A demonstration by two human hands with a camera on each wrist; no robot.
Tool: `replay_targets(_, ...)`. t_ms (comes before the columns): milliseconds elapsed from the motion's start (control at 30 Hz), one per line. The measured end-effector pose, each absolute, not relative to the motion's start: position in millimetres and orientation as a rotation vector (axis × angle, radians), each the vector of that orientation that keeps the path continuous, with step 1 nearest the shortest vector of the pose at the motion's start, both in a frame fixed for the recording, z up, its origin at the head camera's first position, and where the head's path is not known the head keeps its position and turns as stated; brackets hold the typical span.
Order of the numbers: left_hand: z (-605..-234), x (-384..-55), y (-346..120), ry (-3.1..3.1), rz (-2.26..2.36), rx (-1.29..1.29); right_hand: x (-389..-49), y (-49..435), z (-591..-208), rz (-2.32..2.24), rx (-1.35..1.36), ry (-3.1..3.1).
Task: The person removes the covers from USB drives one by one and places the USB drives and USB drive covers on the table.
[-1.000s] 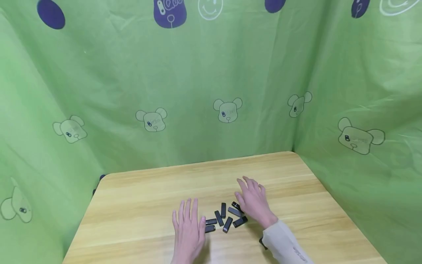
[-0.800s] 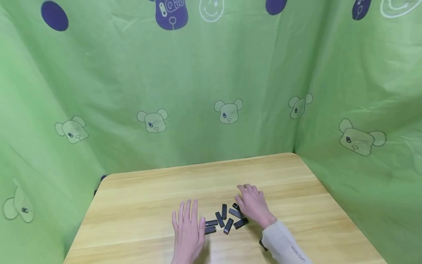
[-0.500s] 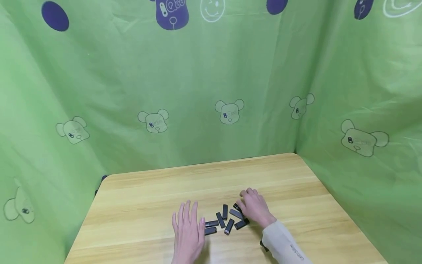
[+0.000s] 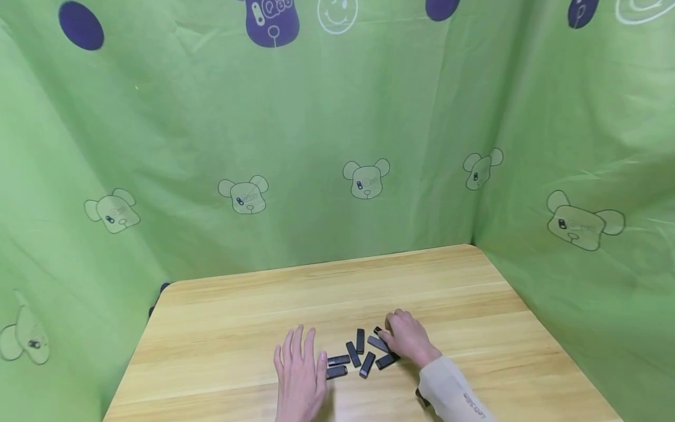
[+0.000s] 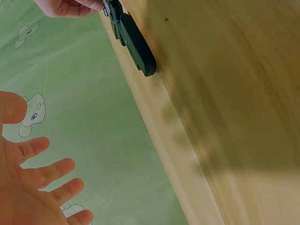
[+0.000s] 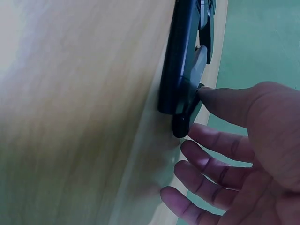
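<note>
Several small black sticks that look like USB sticks (image 4: 367, 364) lie in a loose cluster on the wooden table (image 4: 253, 316). My right hand (image 4: 410, 337) is at the cluster's far right, fingers bent. In the right wrist view, its thumb and index finger pinch one black USB stick (image 6: 181, 125); the other fingers are loosely bent. A greyish stick (image 4: 378, 343) lies beside it. At the left end, my left hand (image 4: 299, 375) is held with fingers spread, its thumb beside two sticks (image 4: 337, 371). The left wrist view shows that palm apart from the nearest stick (image 5: 137, 44).
Another black stick (image 4: 422, 398) lies partly hidden by the right sleeve (image 4: 453, 387). Green curtains (image 4: 316, 117) printed with bear faces stand behind the table and along both sides. The table's far edge (image 4: 321, 262) meets the back curtain.
My right hand has come down and slightly back toward me, its fingers bending in onto the stick at the cluster's far right. The left hand has barely moved.
</note>
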State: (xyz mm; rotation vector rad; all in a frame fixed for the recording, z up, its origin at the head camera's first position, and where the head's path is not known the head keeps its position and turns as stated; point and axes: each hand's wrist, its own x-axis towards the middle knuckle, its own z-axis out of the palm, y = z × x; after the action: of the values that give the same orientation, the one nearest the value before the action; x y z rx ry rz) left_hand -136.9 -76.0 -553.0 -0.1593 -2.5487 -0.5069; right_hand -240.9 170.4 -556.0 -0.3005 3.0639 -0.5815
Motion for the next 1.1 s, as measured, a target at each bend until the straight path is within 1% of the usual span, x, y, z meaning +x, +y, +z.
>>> replay_targets(267,-554.8,-137.2,-73.3,-2.566,-0.530,-0.169,-241.9,169.6,-561.9,-0.610,-0.328,3.081)
replay_targets(600,-553.0,-145.1,-74.4,-2.464,-0.471,-0.219,-246.3,170.8,-562.2,-0.723,-0.335,3.076)
replay_targets(1100,-533.3,-149.1,-72.3,-2.327,-0.480,-0.277,-248.5,163.2,-526.6,-1.361,-0.191,2.801)
